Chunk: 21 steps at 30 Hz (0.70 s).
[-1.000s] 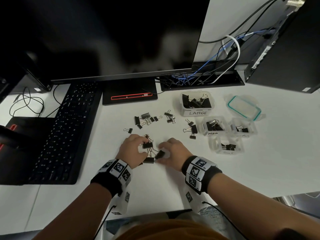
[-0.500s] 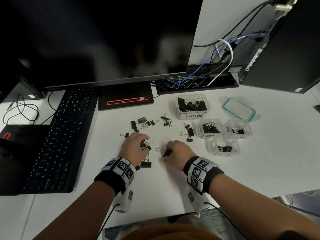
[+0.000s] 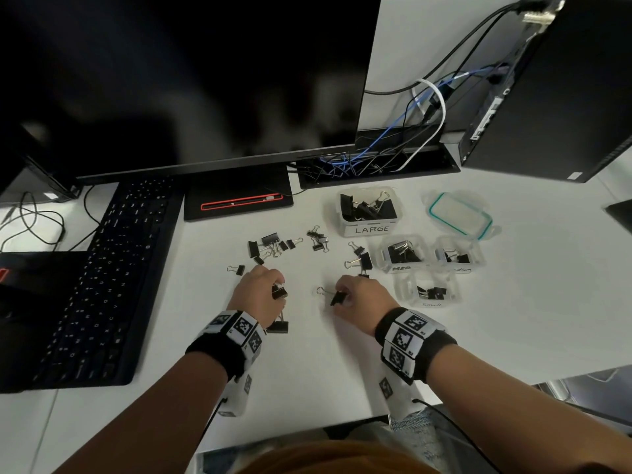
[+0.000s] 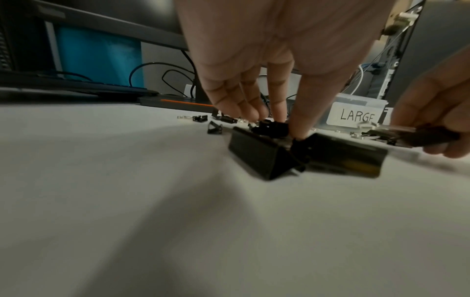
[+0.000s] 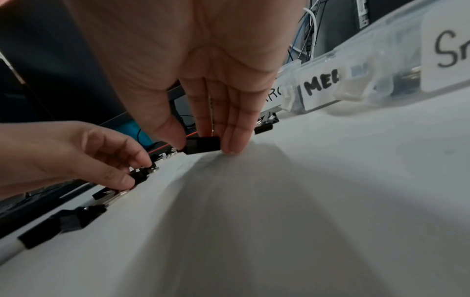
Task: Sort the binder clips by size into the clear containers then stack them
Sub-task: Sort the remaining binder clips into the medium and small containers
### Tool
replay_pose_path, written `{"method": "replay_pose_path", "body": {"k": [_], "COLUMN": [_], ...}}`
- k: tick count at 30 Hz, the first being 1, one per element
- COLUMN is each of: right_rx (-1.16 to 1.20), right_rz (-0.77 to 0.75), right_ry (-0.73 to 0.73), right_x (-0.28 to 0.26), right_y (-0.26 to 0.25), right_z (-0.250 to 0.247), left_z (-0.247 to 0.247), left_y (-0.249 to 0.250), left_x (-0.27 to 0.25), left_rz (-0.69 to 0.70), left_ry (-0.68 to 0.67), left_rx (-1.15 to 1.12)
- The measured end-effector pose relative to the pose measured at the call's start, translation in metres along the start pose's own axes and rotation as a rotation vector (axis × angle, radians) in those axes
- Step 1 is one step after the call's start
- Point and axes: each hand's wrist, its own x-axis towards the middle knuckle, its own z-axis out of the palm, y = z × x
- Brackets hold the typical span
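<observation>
Black steel binder clip (image 3: 337, 297) pinched in right hand (image 3: 362, 295), wire handle pointing left. Left hand (image 3: 260, 291) pinches a smaller black clip (image 3: 279, 291); another black clip (image 3: 277, 326) lies by that wrist. Clear plastic tubs sit right of both hands: "Small" tub (image 3: 429, 290) just beside the right hand, "MED" tub (image 3: 403, 253) and "LARGE" tub (image 3: 369, 213) beyond. Right hand nearer; likely a short rightward carry.

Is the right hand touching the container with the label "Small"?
Apart. In the head view, bare white desk shows between the right hand, which pinches a binder clip, and the Small container.
</observation>
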Motion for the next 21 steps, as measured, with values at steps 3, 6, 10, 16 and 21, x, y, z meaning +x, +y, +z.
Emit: {"method": "replay_pose_path", "body": {"k": [3,6,10,16,21], "right_rx": [0.017,0.031,0.061,0.068,0.063], "right_rz": [-0.003,-0.017,-0.058,-0.103,-0.098], "right_ry": [0.015,0.029,0.069,0.099,0.093], "right_x": [0.000,-0.001,-0.003,-0.004,-0.007], "right_y": [0.003,0.005,0.006,0.009,0.019], "right_z": [-0.002,-0.004,-0.009,-0.024,-0.034], "left_z": [0.000,-0.001,-0.001,0.006,0.009], "left_y": [0.004,0.006,0.011,0.019,0.021], "left_x": [0.000,0.002,0.004,0.004,0.007], "left_rz": [-0.015,0.001,0.022,-0.014,-0.087], "left_ry": [0.000,0.001,0.046,0.045,-0.003], "left_rx": [0.003,0.044,0.095,0.047,0.068]}}
